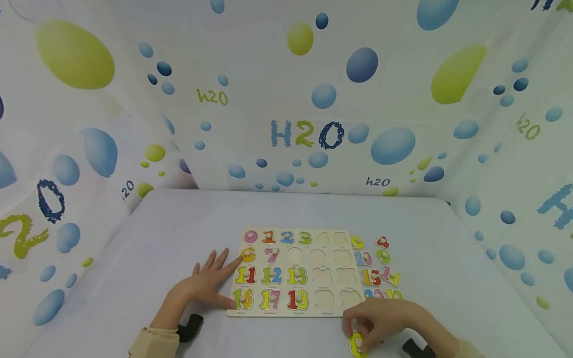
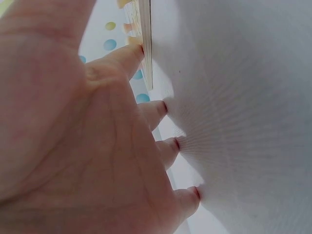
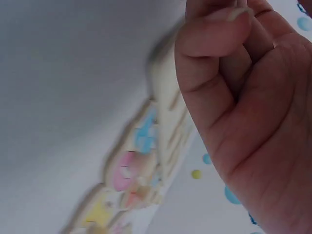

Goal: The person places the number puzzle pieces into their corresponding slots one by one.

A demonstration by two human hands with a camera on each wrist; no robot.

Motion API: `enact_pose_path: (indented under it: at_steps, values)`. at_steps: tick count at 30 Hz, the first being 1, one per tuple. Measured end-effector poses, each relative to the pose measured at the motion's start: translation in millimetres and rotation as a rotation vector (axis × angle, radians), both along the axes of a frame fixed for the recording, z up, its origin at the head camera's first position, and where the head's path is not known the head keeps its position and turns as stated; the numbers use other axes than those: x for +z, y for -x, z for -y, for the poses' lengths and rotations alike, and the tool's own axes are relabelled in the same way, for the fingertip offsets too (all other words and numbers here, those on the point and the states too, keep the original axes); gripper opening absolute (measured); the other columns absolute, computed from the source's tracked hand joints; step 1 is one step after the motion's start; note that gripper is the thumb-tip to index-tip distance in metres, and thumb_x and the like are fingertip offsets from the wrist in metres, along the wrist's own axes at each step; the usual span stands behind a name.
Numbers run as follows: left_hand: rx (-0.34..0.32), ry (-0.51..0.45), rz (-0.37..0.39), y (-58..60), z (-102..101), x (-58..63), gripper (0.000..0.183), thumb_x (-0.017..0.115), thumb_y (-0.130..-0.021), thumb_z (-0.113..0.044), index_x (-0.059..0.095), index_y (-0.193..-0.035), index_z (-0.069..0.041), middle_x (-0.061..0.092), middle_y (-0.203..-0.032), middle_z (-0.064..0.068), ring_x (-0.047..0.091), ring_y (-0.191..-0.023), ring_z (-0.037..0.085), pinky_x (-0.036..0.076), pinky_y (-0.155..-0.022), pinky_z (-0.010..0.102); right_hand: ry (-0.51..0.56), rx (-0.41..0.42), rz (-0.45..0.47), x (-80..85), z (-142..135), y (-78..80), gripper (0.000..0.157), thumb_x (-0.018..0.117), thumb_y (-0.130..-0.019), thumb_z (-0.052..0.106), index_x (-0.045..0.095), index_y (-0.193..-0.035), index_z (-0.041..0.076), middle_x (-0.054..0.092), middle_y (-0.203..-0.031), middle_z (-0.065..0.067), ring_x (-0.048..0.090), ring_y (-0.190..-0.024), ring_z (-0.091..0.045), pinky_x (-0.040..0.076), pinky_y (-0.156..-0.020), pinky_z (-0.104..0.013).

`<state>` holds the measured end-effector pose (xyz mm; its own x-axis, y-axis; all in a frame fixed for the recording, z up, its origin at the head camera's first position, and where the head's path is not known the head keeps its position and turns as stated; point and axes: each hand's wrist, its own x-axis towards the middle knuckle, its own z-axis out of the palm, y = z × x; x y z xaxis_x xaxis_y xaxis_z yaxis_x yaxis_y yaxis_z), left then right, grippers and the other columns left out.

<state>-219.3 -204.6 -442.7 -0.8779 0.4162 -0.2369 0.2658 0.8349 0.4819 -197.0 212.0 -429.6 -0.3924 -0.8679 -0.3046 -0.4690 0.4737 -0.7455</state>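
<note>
A wooden number puzzle board (image 1: 309,314) lies on the white table with several knobbed number pieces in its recesses. My left hand (image 1: 206,284) is spread at the board's left edge, index fingertip by the yellow-orange 6 (image 1: 248,255) and thumb by the 16 (image 1: 243,299). In the left wrist view its other fingertips rest on the cloth. Just off the board's lower right corner, my right hand (image 1: 387,318) pinches a yellow number piece (image 1: 356,344), partly covered by the fingers. The right wrist view shows thumb and index finger together, with the piece hidden.
Loose number pieces lie along the board's right side, among them a red 4 (image 1: 382,242), a green 9 (image 1: 383,256) and a 15 (image 1: 371,277). My right hand partly covers the nearest ones. A patterned curtain (image 1: 268,64) hangs behind and beside the table.
</note>
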Motion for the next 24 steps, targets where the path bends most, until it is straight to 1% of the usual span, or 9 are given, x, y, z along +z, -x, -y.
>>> enact_pose_path:
  at_steps: [1,5,10,14,15,18,20,22,24]
  values:
    - [-0.002,-0.004,0.000,0.7,0.5,-0.7,0.107,0.080,-0.063,-0.052,0.029,-0.147,-0.012,0.007,-0.150,0.027,-0.004,-0.133,0.050,-0.001,-0.095,0.072,0.005,0.004,0.010,-2.8,-2.2,-2.2,0.019,0.072,-0.083,0.022,0.057,-0.094,0.020,0.047,-0.063,0.016,0.042,-0.054,0.005,0.037,-0.049,-0.015]
    - [-0.003,0.002,0.012,3.3,2.3,-4.5,0.109,0.078,-0.063,-0.057,0.026,-0.148,-0.014,0.004,-0.152,0.025,-0.008,-0.134,0.048,-0.004,-0.096,0.070,0.079,0.030,-0.040,-13.6,-5.5,-6.6,0.016,0.070,-0.084,0.017,0.055,-0.090,0.018,0.046,-0.065,0.016,0.041,-0.057,0.008,0.038,-0.050,-0.013]
    - [0.002,-0.008,0.019,4.1,4.3,-6.7,0.110,0.077,-0.062,-0.059,0.026,-0.148,-0.014,0.004,-0.152,0.025,-0.008,-0.134,0.047,-0.006,-0.096,0.070,0.112,-0.012,-0.074,-18.1,-3.8,-11.2,0.014,0.070,-0.084,0.017,0.057,-0.088,0.019,0.047,-0.067,0.017,0.043,-0.059,0.008,0.040,-0.051,-0.014]
    - [-0.003,-0.016,0.008,3.0,5.6,-5.1,0.109,0.078,-0.062,-0.058,0.027,-0.148,-0.013,0.005,-0.151,0.026,-0.007,-0.134,0.048,-0.005,-0.095,0.071,0.133,-0.010,-0.082,-14.8,2.9,-11.0,0.010,0.069,-0.085,0.017,0.059,-0.085,0.018,0.049,-0.067,0.017,0.044,-0.059,0.008,0.043,-0.051,-0.015]
    - [-0.007,-0.010,0.009,2.9,5.9,-5.1,0.109,0.077,-0.063,-0.058,0.026,-0.148,-0.013,0.004,-0.151,0.026,-0.008,-0.134,0.048,-0.005,-0.095,0.071,0.139,-0.016,-0.083,-13.1,5.7,-9.2,0.009,0.068,-0.085,0.016,0.059,-0.084,0.018,0.050,-0.067,0.017,0.045,-0.058,0.008,0.043,-0.050,-0.016]
    - [-0.003,-0.018,0.004,2.6,5.9,-4.0,0.108,0.078,-0.063,-0.056,0.027,-0.148,-0.013,0.005,-0.151,0.026,-0.007,-0.134,0.049,-0.005,-0.095,0.071,0.139,-0.030,-0.126,-6.9,15.0,-1.3,0.010,0.067,-0.087,0.016,0.059,-0.081,0.018,0.051,-0.068,0.018,0.046,-0.058,0.007,0.044,-0.051,-0.016]
    - [-0.008,-0.025,0.010,2.7,5.3,-3.9,0.108,0.078,-0.063,-0.056,0.027,-0.148,-0.013,0.005,-0.151,0.027,-0.007,-0.134,0.049,-0.005,-0.095,0.071,0.122,-0.039,-0.131,-3.7,20.4,2.8,0.010,0.068,-0.086,0.017,0.060,-0.081,0.019,0.051,-0.069,0.019,0.046,-0.060,0.006,0.044,-0.053,-0.016]
    - [-0.010,-0.022,0.016,2.8,4.3,-3.6,0.109,0.078,-0.062,-0.057,0.027,-0.148,-0.014,0.005,-0.151,0.026,-0.008,-0.134,0.048,-0.005,-0.096,0.070,0.093,-0.025,-0.140,-1.6,22.8,3.7,0.010,0.070,-0.085,0.019,0.060,-0.083,0.019,0.049,-0.069,0.019,0.045,-0.061,0.006,0.043,-0.055,-0.016]
    - [-0.020,-0.006,0.023,3.2,2.8,-4.7,0.109,0.076,-0.063,-0.059,0.025,-0.149,-0.014,0.004,-0.151,0.026,-0.008,-0.134,0.048,-0.005,-0.096,0.070,0.061,-0.013,-0.100,-1.8,21.0,1.3,0.011,0.071,-0.084,0.020,0.061,-0.085,0.019,0.049,-0.067,0.019,0.044,-0.060,0.006,0.042,-0.054,-0.015]
